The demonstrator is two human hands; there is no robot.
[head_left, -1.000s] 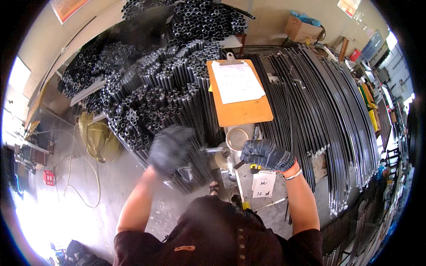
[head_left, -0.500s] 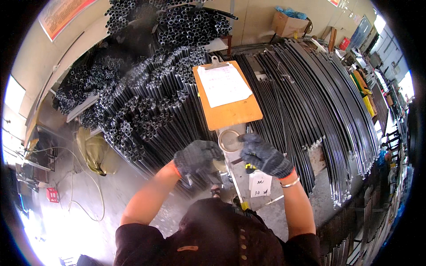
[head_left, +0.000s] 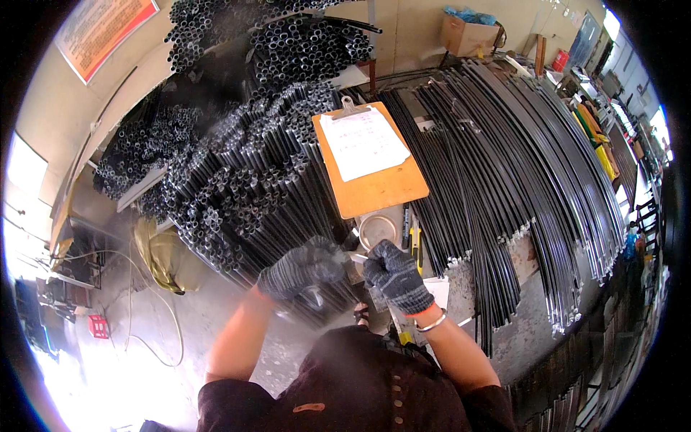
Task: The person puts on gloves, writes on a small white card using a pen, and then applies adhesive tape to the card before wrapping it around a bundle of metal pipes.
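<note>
Black tubes [head_left: 497, 158] sprawl across the background; just off the near edge of the clipboard [head_left: 381, 196], your right hand [head_left: 394, 277] clasps a pale piece [head_left: 358, 258], apparently angled inward for reach; your left hand [head_left: 306, 269] blurs, grip unclear.

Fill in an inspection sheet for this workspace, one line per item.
Surface: grey floor, glare at lower left.
Things at hand: small pale piece between the hands; dark pipes beyond the left hand; long dark rods to the right.
Clutter: clipboard with papers; round dish; yellow tool beside the dish.
Hands: both gloved; left hand blurred, grip unclear; right hand curled, pale piece at its fingertips, grip unclear.
Cables: pale hose or cable looped on the floor, left.
Surroundings: poster on the wall; cardboard box with blue plastic; red crate; olive sack.
</note>
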